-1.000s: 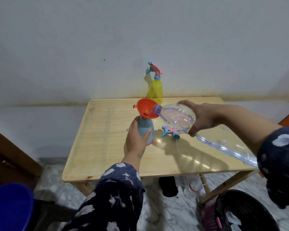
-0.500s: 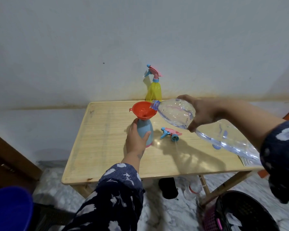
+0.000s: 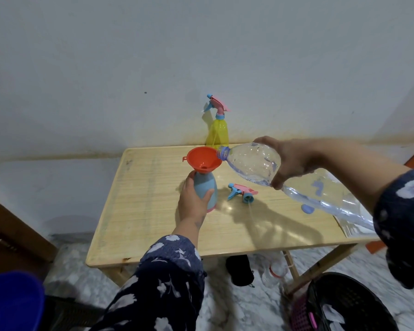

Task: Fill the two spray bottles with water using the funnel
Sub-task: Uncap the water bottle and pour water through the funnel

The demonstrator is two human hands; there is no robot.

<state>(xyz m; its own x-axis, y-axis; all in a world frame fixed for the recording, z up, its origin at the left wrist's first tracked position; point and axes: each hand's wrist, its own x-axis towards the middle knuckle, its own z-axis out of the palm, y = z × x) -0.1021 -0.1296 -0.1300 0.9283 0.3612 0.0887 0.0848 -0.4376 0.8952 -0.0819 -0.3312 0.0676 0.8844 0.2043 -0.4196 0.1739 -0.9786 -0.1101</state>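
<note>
A: Gripping the blue spray bottle with your left hand, are you? What do you see from there?

B: Yes. Your fingers and thumb curl round its lower body as it stands upright on the wooden table. The orange funnel sits in its neck, just above your fingertips.

A: And your right hand?

B: It wraps round the shoulder of the clear water bottle, thumb beneath, fingers over the top. The bottle lies tilted, and its mouth, out past your fingers toward the left, rests at the funnel's rim. Its body runs back under your forearm.

A: The other bottle?

B: The yellow spray bottle, head screwed on, stands at the wall, beyond both hands. A loose spray head lies on the table between your two hands, below the water bottle. A blue cap lies under your right wrist.
</note>
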